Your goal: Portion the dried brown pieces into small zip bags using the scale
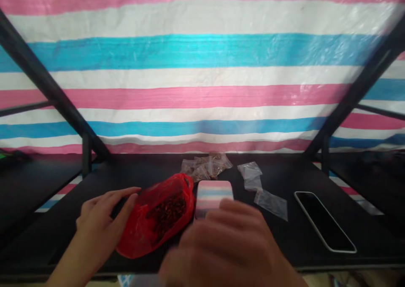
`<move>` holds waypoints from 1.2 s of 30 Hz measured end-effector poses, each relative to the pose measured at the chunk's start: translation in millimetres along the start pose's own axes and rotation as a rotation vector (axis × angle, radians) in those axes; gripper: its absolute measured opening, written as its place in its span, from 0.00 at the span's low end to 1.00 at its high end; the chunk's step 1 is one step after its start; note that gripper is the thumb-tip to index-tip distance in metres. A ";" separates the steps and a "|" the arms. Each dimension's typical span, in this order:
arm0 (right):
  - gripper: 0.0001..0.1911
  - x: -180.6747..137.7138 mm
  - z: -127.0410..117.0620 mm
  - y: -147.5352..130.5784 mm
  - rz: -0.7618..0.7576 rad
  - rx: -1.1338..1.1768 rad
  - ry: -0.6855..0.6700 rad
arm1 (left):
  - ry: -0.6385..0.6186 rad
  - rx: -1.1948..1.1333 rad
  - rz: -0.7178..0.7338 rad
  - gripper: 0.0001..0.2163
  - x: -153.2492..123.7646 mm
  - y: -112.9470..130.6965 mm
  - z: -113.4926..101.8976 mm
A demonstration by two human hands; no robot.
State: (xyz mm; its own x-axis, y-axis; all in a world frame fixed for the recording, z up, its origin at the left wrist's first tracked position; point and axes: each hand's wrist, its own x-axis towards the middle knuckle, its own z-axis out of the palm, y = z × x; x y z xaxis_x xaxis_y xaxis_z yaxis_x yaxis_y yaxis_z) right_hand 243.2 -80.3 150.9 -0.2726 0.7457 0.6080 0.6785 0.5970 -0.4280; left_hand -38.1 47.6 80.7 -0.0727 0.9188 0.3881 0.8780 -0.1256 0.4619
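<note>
My left hand [103, 211] lies flat with fingers stretched out on the black table [284, 173], its fingertips touching the left edge of a red plastic bag [158, 217] that holds dark red-brown bits. My right hand [228, 245] is close to the camera and blurred by motion, in front of a small flat scale [212, 192] with a shiny top that mirrors the striped cloth. Its fingers cannot be made out.
Several small filled clear bags [207, 165] lie behind the scale. Empty clear bags [270, 202] lie to the right, and a dark phone [324, 220] lies further right. A pink, white and blue striped tarp [202, 68] hangs behind, with black frame bars [47, 84] on both sides.
</note>
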 end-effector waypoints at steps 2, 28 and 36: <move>0.12 23.0 6.3 26.6 0.060 -0.018 0.037 | -0.017 -0.064 0.018 0.18 -1.2 4.2 -3.9; 0.21 69.1 31.8 78.2 0.699 0.596 0.090 | -0.141 -0.687 0.101 0.11 -28.4 89.4 -22.9; 0.16 49.8 40.0 34.8 0.753 0.595 -0.054 | -0.515 -1.150 0.005 0.17 -33.3 115.2 9.9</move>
State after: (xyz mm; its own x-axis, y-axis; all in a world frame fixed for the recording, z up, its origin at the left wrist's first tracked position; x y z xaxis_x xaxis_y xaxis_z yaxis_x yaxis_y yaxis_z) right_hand 225.9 -10.6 139.6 0.0520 0.9986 0.0100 0.2348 -0.0025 -0.9720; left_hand 70.1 6.2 113.0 0.3496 0.9238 0.1560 -0.0599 -0.1442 0.9877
